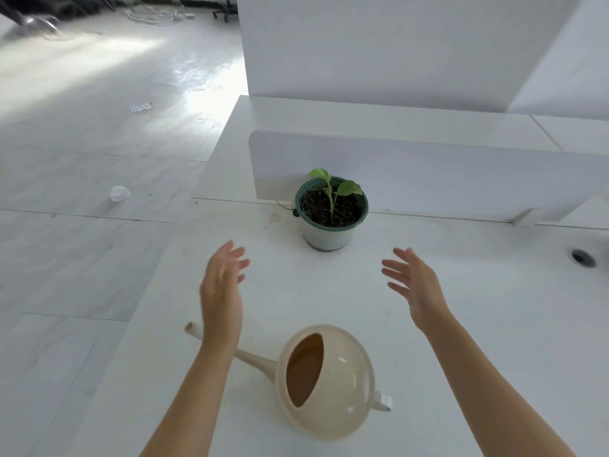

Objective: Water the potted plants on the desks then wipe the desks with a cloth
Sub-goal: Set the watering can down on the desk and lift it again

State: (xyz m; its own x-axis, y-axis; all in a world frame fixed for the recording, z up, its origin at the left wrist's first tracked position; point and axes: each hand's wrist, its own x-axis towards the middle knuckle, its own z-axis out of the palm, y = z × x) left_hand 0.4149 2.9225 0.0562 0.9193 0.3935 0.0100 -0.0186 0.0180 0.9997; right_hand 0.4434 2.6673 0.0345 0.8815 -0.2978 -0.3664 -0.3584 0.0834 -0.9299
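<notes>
A person's two bare hands hover above a white desk (pixel 478 324), neither holding anything. The left hand (pixel 222 291) is open with fingers straight and slightly blurred, palm turned inward; the right hand (pixel 417 288) mirrors it, fingers spread and relaxed. Both are raised in front of a potted plant (pixel 331 222), which stands between and beyond them, apart from either hand.

The plant, a small seedling with a few green leaves (pixel 349 188) rising from dark soil, sits in a pale pot with a green rim, placed just beside a low white divider panel (pixel 445 173) at the back of the desk. A faint brownish stain (pixel 274 218) marks the desk surface to the pot's left.

Nearer the camera, between the two forearms, a cream-coloured watering can (pixel 342 390) rests on the desk. Its round body shows a large opening with a brown-toned interior; whether it holds water is hard to tell from this angle. Its long spout (pixel 255 358) points left toward the desk edge and passes beneath the left forearm.

A dark round cable hole (pixel 584 257) is set into the desk at far right. On the pale tiled floor (pixel 82 275) to the left lies what appears to be a clear plastic cup (pixel 118 193), with loose cables (pixel 158 16) farther back.
</notes>
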